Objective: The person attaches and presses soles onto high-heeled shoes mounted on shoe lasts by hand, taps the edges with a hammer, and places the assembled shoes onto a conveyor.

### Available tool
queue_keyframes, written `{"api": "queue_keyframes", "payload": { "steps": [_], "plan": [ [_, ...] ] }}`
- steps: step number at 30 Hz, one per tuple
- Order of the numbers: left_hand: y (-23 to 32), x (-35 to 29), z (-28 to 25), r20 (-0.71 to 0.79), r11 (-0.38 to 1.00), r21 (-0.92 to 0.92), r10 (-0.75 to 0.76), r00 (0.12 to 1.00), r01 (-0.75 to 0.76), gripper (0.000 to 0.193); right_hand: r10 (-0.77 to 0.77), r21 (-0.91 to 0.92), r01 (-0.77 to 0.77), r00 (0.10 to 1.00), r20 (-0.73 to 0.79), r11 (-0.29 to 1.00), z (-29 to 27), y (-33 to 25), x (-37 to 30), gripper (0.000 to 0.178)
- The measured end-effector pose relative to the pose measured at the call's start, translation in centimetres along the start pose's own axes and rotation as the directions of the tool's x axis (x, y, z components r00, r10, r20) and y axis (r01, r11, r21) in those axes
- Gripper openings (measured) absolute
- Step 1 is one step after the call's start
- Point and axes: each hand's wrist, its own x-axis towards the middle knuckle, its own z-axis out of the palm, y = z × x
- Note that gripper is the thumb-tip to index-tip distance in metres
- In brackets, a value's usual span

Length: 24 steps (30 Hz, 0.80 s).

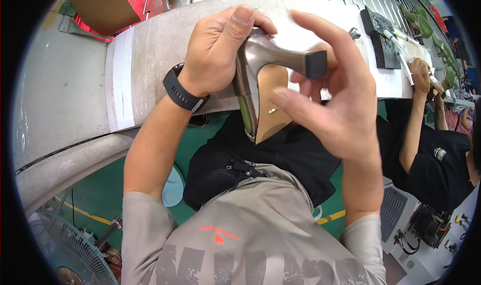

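Observation:
A metallic grey high-heeled shoe (268, 54) with a tan sole (270, 97) is held sole-up over the edge of a grey workbench (150, 49). My left hand (220, 47), with a dark watch (183, 92) on its wrist, grips the shoe's upper and heel base. My right hand (333, 92) is spread open beside the shoe, fingers apart, its fingertips touching the sole near the black heel tip (315, 64).
A co-worker in black (436, 154) sits at my right, a hand on green shoes (426, 29) on the bench. Black pads (383, 39) and white pens lie there. A fan (65, 250) stands at lower left and a control box (431, 225) at lower right.

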Motion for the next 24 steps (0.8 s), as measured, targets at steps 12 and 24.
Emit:
{"api": "queue_keyframes", "payload": {
  "steps": [12,24],
  "plan": [
    [0.3,-1.3,0.1,-0.112,1.000,0.007,0.000,0.994,0.001,0.092,-0.608,-0.514,0.579,0.783,0.133,0.633,1.6,-1.3,-1.6,0.040],
    [-0.1,-1.5,-0.1,-0.172,0.999,-0.035,0.027,0.985,-0.033,0.085,-0.749,-0.551,0.657,0.657,0.084,0.515,3.8,0.5,0.5,0.029]
  ]
}}
